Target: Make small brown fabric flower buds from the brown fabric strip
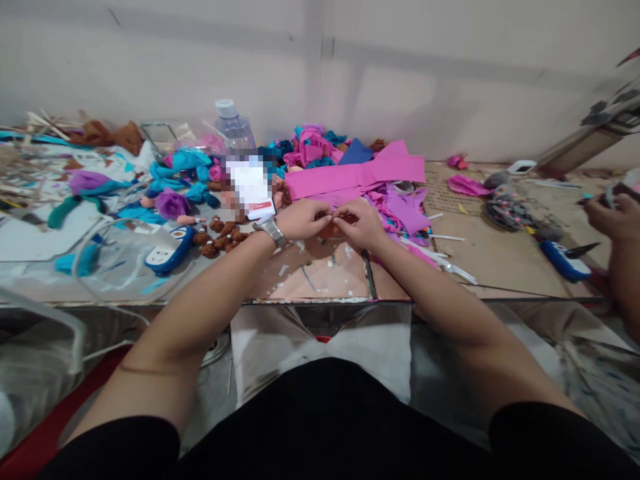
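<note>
My left hand (309, 219), with a metal watch on its wrist, and my right hand (361, 223) meet over the near middle of the table. Both are closed, with thumbs and fingertips pinching a small brown piece (349, 219) that looks like crepe paper. The fingers cover most of it, so its shape is unclear. Just left of my left wrist lie several crumpled brown balls (220, 237). Behind my hands stretches a long pink paper strip (350, 177). Purple and pink scraps (404, 208) lie beside my right hand.
At the left are a blue power strip (170, 251), green-handled scissors (75, 208) and a purple paper flower (171, 203). A clear bottle (234, 127) stands behind a blurred phone (255, 190). White-handled scissors (457, 270) lie right. Another person's hand (615, 213) works at the far right.
</note>
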Demonstrator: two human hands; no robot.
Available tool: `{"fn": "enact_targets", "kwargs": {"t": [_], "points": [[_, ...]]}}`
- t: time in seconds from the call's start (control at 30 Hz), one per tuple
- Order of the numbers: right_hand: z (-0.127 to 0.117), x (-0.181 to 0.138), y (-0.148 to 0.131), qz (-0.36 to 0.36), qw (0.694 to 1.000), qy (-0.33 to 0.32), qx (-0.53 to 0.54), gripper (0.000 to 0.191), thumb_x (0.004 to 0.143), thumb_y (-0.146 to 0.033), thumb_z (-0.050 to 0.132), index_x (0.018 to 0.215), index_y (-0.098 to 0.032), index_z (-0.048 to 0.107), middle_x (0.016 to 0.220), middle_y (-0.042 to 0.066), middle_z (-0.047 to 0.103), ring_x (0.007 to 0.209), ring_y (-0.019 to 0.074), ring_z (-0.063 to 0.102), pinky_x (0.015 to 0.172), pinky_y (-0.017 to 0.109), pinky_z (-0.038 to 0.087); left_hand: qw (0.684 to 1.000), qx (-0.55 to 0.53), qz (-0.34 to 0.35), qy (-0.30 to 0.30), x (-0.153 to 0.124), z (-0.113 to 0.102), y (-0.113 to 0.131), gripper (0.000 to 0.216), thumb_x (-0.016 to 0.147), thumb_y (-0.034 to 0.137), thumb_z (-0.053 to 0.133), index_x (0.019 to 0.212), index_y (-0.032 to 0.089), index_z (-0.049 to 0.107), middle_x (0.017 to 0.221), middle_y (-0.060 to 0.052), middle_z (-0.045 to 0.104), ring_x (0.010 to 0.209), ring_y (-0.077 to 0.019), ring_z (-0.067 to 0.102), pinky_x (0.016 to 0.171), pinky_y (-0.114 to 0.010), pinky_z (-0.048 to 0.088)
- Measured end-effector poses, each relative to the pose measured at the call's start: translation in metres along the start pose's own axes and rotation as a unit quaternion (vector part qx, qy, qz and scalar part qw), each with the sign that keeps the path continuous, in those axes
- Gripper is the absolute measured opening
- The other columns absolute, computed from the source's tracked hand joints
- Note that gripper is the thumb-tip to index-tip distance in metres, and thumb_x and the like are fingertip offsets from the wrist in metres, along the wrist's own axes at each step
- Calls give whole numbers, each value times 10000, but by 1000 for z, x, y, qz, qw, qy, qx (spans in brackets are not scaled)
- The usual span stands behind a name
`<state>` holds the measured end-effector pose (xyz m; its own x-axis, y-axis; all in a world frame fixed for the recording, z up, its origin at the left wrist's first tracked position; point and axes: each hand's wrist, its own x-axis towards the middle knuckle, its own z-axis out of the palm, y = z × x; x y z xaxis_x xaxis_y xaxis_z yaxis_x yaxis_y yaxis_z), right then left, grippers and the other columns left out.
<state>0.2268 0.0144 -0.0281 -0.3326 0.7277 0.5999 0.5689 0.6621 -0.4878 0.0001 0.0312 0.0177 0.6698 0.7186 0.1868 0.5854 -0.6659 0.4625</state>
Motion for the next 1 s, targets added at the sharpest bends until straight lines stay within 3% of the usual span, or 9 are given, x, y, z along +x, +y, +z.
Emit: {"fn": "enact_targets", "kwargs": {"t": [0.7,1.0], "points": [[1,1,4,-10,998,-54,23,134,986,-336,672,903,-236,701,1101,103,766,1094,292,675,1020,478,516,998,55,13,12,0,6,3,281,968,342,563,965,186,797,874,-77,786,731,-198,635,697,-331,413],[2,1,7,-12,999,-28,9,117,980,-334,698,926,-235,727,1088,101,767,1084,295,666,1003,475,510,999,45,-4,24,0,6,1,309,988,374,564,978,169,795,875,-81,790,754,-211,650,712,-339,415]]}}
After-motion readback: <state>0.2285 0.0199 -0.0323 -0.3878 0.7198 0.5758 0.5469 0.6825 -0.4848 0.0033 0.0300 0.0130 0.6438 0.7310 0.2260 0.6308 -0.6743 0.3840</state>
